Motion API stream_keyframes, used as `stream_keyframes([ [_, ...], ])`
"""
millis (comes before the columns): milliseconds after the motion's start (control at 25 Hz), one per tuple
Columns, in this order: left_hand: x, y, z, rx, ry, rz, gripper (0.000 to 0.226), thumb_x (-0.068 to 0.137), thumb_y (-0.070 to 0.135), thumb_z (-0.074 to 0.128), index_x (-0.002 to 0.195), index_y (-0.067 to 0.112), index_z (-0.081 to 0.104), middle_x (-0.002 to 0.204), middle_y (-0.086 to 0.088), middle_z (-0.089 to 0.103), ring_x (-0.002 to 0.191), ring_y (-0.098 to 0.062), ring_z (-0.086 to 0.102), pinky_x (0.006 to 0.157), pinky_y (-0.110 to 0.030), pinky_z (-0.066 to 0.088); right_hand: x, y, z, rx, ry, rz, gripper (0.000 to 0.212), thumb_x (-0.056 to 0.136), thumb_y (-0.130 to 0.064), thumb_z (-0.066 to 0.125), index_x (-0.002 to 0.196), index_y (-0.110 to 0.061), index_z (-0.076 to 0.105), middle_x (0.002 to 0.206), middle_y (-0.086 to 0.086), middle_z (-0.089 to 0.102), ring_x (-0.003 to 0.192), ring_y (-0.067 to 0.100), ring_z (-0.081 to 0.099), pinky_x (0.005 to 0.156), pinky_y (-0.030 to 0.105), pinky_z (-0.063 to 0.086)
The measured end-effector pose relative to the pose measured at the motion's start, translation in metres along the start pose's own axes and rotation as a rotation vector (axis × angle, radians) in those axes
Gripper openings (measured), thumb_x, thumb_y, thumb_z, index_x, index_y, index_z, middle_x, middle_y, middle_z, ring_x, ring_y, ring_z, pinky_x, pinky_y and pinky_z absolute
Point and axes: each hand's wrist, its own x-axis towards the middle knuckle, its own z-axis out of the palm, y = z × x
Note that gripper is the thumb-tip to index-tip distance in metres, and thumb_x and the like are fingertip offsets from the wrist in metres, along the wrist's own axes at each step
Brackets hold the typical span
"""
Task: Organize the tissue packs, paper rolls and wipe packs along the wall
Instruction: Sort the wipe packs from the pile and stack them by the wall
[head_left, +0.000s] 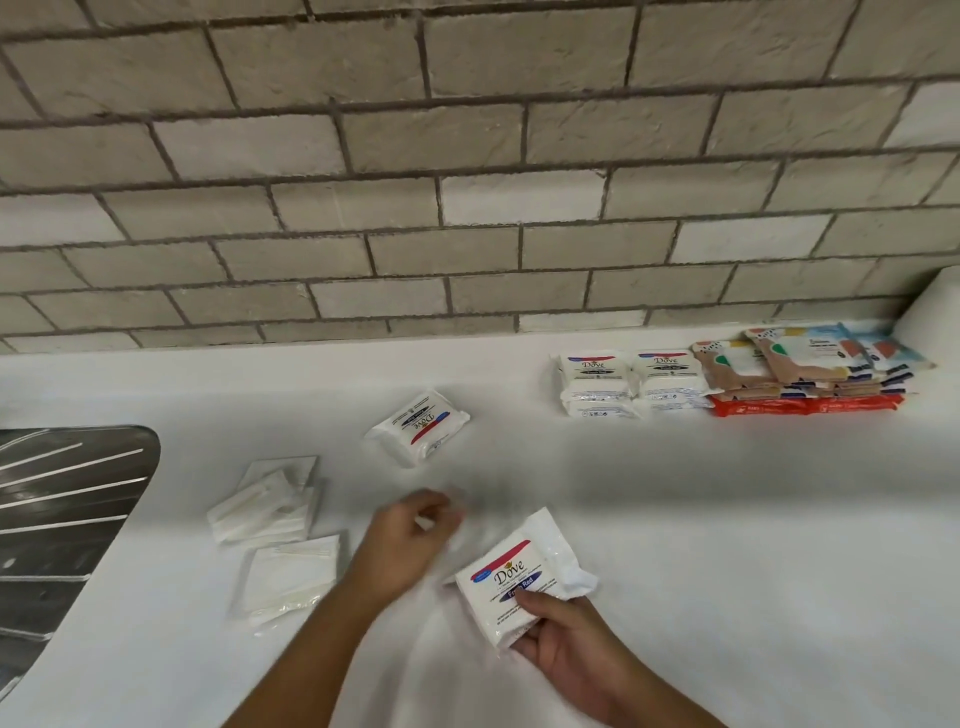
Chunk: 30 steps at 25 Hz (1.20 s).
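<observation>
Near counter (701, 519) front edge, R hand (563, 642) grips a Dove pack (511, 577) by its lower corner, thumb on top. L hand (402, 545) beside it: fingers curled, blurred, can't tell if pinching anything. Stacked packs (800, 364) line the wall (467, 208) at right; 2nd Dove pack (418, 434) lies loose mid-counter.

Right hand (566, 644) grips a Dove pack (511, 577) — left hand (405, 545), blurred, just beside it.

The desk (675, 519) is white, the brick wall (467, 130) pale grey with darker joints. The Dove packs (597, 382) are white with red and blue bands.
</observation>
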Motion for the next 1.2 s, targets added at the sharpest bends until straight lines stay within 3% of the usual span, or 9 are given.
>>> stream_keyframes([
  [160, 0.083, 0.005, -0.011, 0.325, 0.25, 0.025, 0.05, 0.081, 0.034, 0.074, 0.127, 0.02, 0.062, 0.126, -0.005, 0.062, 0.114, -0.028, 0.061, 0.096, -0.04, 0.052, 0.0, -0.002, 0.0, 0.02, 0.025, 0.026, 0.068, 0.071, -0.002, 0.082, 0.135, 0.001, 0.058, 0.133, 0.032, 0.062, 0.114, 0.042, 0.067, 0.089, 0.05, 0.058],
  [280, 0.125, 0.013, -0.016, 0.552, 0.236, 0.03, 0.063, 0.083, 0.031, 0.068, 0.141, 0.014, 0.05, 0.143, -0.008, 0.052, 0.137, -0.03, 0.041, 0.105, -0.045, 0.042, 0.0, -0.004, -0.002, 0.045, 0.024, 0.038, 0.07, 0.072, 0.002, 0.08, 0.138, 0.001, 0.055, 0.135, 0.036, 0.058, 0.112, 0.046, 0.065, 0.078, 0.05, 0.058],
  [480, 0.163, 0.017, -0.033, 0.598, -0.045, -0.219, 0.1, 0.067, 0.053, 0.085, 0.146, 0.015, 0.038, 0.139, -0.011, 0.057, 0.127, -0.033, 0.055, 0.105, -0.047, 0.048, 0.002, -0.005, -0.007, 0.117, 0.016, 0.078, 0.067, 0.068, 0.005, 0.081, 0.132, 0.001, 0.062, 0.136, 0.036, 0.058, 0.114, 0.048, 0.064, 0.083, 0.052, 0.057],
  [640, 0.161, 0.017, -0.034, 0.712, -0.131, -0.239, 0.086, 0.054, 0.069, 0.086, 0.12, 0.019, 0.058, 0.12, -0.004, 0.068, 0.115, -0.026, 0.062, 0.101, -0.038, 0.047, 0.003, -0.007, -0.003, 0.158, 0.037, 0.099, 0.065, 0.064, 0.006, 0.081, 0.127, 0.001, 0.066, 0.134, 0.035, 0.06, 0.112, 0.047, 0.066, 0.084, 0.051, 0.058],
  [760, 0.143, 0.011, -0.037, 0.513, -0.105, -0.263, 0.072, 0.044, 0.056, 0.095, 0.099, 0.021, 0.064, 0.1, 0.001, 0.072, 0.095, -0.019, 0.067, 0.079, -0.029, 0.052, 0.006, -0.011, 0.001, 0.212, 0.124, 0.124, 0.062, 0.07, 0.005, 0.074, 0.131, -0.002, 0.063, 0.133, 0.029, 0.064, 0.115, 0.043, 0.066, 0.093, 0.051, 0.055],
  [880, 0.12, 0.005, -0.036, 0.16, -0.019, -0.237, 0.043, 0.056, 0.027, 0.097, 0.086, 0.018, 0.067, 0.082, 0.002, 0.073, 0.079, -0.02, 0.069, 0.06, -0.028, 0.046, 0.007, -0.026, -0.002, 0.222, 0.207, 0.127, 0.049, 0.081, 0.0, 0.068, 0.131, 0.0, 0.064, 0.128, 0.026, 0.068, 0.102, 0.037, 0.072, 0.085, 0.045, 0.06],
  [1040, 0.094, -0.004, -0.021, -0.207, 0.072, -0.294, 0.015, 0.079, 0.017, 0.084, 0.089, 0.015, 0.074, 0.089, -0.008, 0.076, 0.083, -0.027, 0.07, 0.065, -0.034, 0.053, 0.008, -0.063, -0.011, 0.283, 0.265, 0.021, 0.032, 0.087, -0.003, 0.062, 0.119, -0.001, 0.066, 0.11, 0.023, 0.074, 0.08, 0.031, 0.076, 0.07, 0.04, 0.064],
  [1120, 0.091, -0.009, -0.007, -0.442, 0.067, -0.38, 0.017, 0.082, 0.016, 0.079, 0.098, 0.011, 0.075, 0.098, -0.015, 0.077, 0.09, -0.035, 0.071, 0.072, -0.046, 0.059, 0.014, -0.094, -0.016, 0.31, 0.307, -0.085, 0.026, 0.088, 0.0, 0.059, 0.113, -0.001, 0.065, 0.097, 0.021, 0.076, 0.076, 0.03, 0.076, 0.065, 0.04, 0.065],
  [1200, 0.091, -0.002, 0.009, -0.659, 0.086, -0.453, 0.018, 0.081, 0.015, 0.077, 0.097, 0.007, 0.074, 0.099, -0.019, 0.073, 0.086, -0.036, 0.067, 0.07, -0.045, 0.056, 0.024, -0.131, -0.022, 0.321, 0.356, -0.186, 0.023, 0.088, 0.001, 0.059, 0.11, -0.002, 0.065, 0.094, 0.021, 0.074, 0.081, 0.03, 0.073, 0.068, 0.042, 0.064],
])
